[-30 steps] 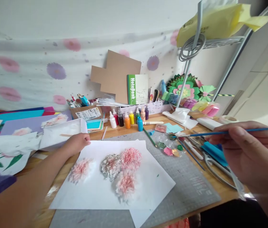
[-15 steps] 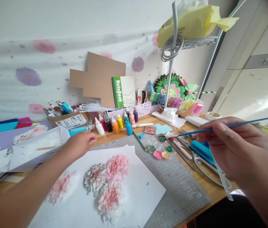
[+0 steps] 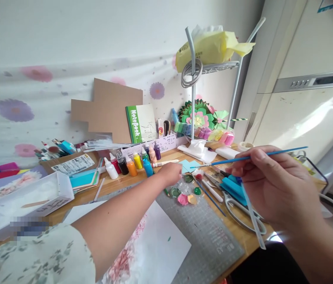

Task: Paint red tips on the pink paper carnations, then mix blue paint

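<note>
My right hand (image 3: 275, 177) is closed around a thin blue paintbrush (image 3: 228, 161), its tip pointing left toward the paint palette. From beneath the same hand a narrow whitish strip (image 3: 253, 221) hangs down; whether the fingers grip it I cannot tell. My left hand (image 3: 170, 173) reaches across the table with curled fingers at the upper left of the clear palette (image 3: 185, 185), near light-blue paper squares (image 3: 190, 165). What it touches is hidden beneath it. The palette holds pink, orange and green paint. Ruffled pink-and-white paper flowers (image 3: 121, 260) lie on white paper (image 3: 166, 240), partly behind my left forearm.
Several paint bottles (image 3: 131, 166) stand left of my left hand. Scissors (image 3: 243, 211), a second blue brush (image 3: 213, 199) and a grey cutting mat (image 3: 210, 236) lie to the right. A white box (image 3: 62, 189) is at left. A white rack (image 3: 193, 106) rises behind.
My left hand has moved right, from beside the white bottle to the palette's edge. My right hand still holds the brush. The view has turned right, so things appear further left.
</note>
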A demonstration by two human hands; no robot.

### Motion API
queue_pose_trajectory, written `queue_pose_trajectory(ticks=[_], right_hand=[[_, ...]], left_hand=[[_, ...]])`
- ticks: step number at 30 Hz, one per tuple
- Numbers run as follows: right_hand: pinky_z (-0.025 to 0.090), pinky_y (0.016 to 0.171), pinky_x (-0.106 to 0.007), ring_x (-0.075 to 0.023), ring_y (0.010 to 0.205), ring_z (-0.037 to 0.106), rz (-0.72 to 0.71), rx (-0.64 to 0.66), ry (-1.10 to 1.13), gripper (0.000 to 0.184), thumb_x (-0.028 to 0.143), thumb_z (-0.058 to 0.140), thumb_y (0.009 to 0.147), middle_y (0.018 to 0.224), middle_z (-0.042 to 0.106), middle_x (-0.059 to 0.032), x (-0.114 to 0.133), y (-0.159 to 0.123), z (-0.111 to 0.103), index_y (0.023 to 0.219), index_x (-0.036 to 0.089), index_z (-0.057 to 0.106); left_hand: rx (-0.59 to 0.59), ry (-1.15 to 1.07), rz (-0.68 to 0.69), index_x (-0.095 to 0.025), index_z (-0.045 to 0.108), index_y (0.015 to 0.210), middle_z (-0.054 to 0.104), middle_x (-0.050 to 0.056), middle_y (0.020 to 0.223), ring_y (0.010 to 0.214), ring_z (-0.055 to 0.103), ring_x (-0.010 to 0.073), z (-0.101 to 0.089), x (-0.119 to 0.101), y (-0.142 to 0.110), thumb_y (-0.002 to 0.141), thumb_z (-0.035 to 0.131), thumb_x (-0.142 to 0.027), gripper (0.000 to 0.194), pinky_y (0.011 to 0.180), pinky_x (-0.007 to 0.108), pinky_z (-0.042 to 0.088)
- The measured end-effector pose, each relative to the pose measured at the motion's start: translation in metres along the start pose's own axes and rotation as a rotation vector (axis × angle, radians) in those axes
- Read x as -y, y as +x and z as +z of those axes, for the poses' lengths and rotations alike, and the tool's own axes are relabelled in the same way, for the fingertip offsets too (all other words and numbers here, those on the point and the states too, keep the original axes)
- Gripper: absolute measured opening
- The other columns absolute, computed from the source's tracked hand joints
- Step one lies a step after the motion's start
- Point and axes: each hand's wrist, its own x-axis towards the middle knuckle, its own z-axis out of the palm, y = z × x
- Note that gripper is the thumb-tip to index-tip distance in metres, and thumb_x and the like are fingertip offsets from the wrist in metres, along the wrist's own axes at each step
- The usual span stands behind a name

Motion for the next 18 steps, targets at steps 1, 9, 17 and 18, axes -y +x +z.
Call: queue_pose_trajectory(ticks=[1,9,17,18], right_hand=[[0.057,0.054,-0.026,-0.0131,0.054,0.063,0.0,0.009,-0.003,0.015,0.033,0.083,0.07,0.063,0.07,-0.0012,0.001,0.0,-0.003,0.07,0.021,0.074],[0.056,0.053,-0.022,-0.012,0.051,0.065,0.022,0.033,0.035,0.014,0.032,0.084,0.072,0.06,0.07,0.0002,0.009,0.003,-0.017,0.072,0.022,0.074],[0.057,0.056,-0.024,-0.0126,0.054,0.064,0.032,0.069,0.047,0.015,0.032,0.081,0.075,0.061,0.069,-0.0018,0.003,-0.001,-0.016,0.074,0.019,0.073],[0.056,0.056,-0.024,-0.0124,0.054,0.064,0.029,0.07,0.046,0.015,0.032,0.081,0.075,0.062,0.07,-0.0018,0.002,-0.002,-0.015,0.073,0.02,0.073]], left_hand=[[0.017,-0.013,-0.005,-0.02,0.064,0.124,0.064,0.011,0.129,0.109,0.065,0.0255,0.003,-0.002,0.005,0.094,0.064,-0.035,0.034,0.091,0.047,0.056],[0.095,-0.263,-0.126,-0.022,0.065,0.122,0.064,0.01,0.13,0.109,0.065,0.0256,0.008,-0.007,0.012,0.094,0.063,-0.035,0.031,0.091,0.046,0.056],[-0.035,-0.809,-0.367,-0.014,0.066,0.108,0.07,0.006,0.1,0.08,0.068,0.0169,-0.03,0.01,-0.048,0.094,0.066,-0.031,0.022,0.069,0.034,0.059],[-0.099,-0.896,-0.386,-0.014,0.066,0.101,0.069,0.003,0.092,0.074,0.067,0.0153,-0.034,0.017,-0.062,0.093,0.066,-0.028,0.016,0.066,0.032,0.059]])
